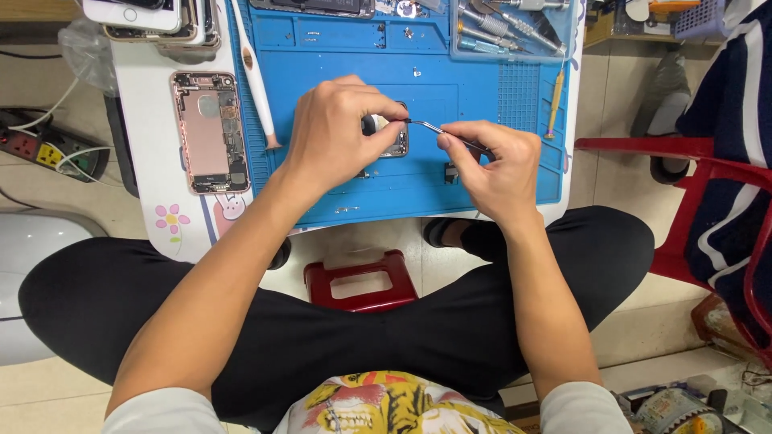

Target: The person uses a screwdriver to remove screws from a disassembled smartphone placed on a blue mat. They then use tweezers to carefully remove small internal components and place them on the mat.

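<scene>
While your left hand (338, 128) curls over a small phone part (392, 138) at the middle of the blue work mat (482, 173), its fingers are closed around that part, pinning it down against the mat. Most of the part is hidden under your fingers, so it may be a camera or a small board; you cannot tell which from here. Your right hand (498, 165) pinches a pair of thin metal tweezers (438, 128), thumb and forefinger shut on the shaft, and the tips reach left to touch the part's upper right edge, just beside your left fingertips. To the left of the mat, an opened pink phone shell (209, 133) lies face up on the white table (153, 145), well apart from both hands. A white pry tool (256, 80) lies slantwise along the mat's left edge. A yellow-handled screwdriver (554, 103) rests near the mat's right side, with more metal tools in a clear tray (515, 32) above it. Below the table, a red stool (362, 281) sits between your knees.
</scene>
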